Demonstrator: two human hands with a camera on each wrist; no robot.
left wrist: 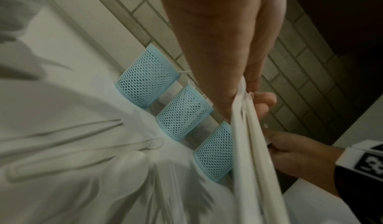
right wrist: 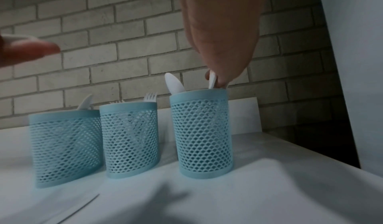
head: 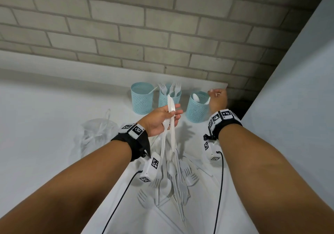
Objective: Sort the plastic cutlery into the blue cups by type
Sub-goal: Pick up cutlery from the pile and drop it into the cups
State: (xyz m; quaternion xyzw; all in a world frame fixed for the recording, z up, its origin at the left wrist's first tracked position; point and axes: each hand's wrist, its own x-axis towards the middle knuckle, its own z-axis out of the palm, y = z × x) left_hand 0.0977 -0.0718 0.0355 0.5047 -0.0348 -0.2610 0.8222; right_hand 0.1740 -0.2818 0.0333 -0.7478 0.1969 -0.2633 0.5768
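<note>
Three blue mesh cups stand in a row by the brick wall. The left cup (head: pixel 142 99) (right wrist: pixel 64 145) holds one knife, the middle cup (head: pixel 169 98) (right wrist: pixel 130 137) holds forks, and the right cup (head: pixel 197 107) (right wrist: pixel 202 132) holds spoons. My right hand (head: pixel 216 96) (right wrist: pixel 217 78) hovers over the right cup's rim and pinches a white spoon (right wrist: pixel 212 80) that hangs into it. My left hand (head: pixel 168 115) (left wrist: pixel 250 86) is raised in front of the middle cup. It grips a bundle of long white cutlery (head: pixel 170 125) (left wrist: pixel 248 145).
A heap of loose white forks, spoons and knives (head: pixel 175 179) lies on the white table (head: pixel 45 116) between my forearms. A crumpled clear plastic bag (head: pixel 97 131) sits left of it. A pale panel (head: pixel 298 89) closes off the right side.
</note>
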